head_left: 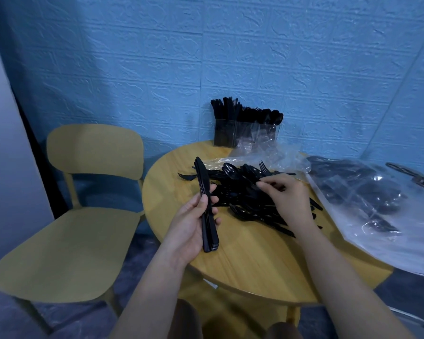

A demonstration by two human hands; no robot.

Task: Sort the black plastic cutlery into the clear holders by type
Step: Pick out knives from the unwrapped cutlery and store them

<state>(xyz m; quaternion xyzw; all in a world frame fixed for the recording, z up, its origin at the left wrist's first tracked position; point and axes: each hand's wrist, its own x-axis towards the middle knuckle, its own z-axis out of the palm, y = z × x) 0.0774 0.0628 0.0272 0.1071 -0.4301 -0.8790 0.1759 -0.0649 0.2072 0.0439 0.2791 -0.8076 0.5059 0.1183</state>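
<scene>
A bundle of black knives (206,206) is being gripped by the left hand (194,223), with the fingers curled round the handles and the blades pointing away from the person, above the left part of the round wooden table (242,265). The right hand (287,199) is being held over the pile of mixed black cutlery (250,192) in the middle of the table; its thumb and forefinger are being pinched on one black piece from the pile, but which type of piece cannot be told. Forks and spoons are being seen in the pile, lying across each other. The clear holders (245,133) are standing at the far edge of the table, against the blue wall (206,57), and are being filled with knives, forks and spoons standing upright. Crumpled clear plastic wrap (274,155) is lying between the holders and the pile. A large clear plastic bag (377,204) with more dark cutlery inside is lying at the right. A yellow chair (83,204) is standing at the left of the table.
</scene>
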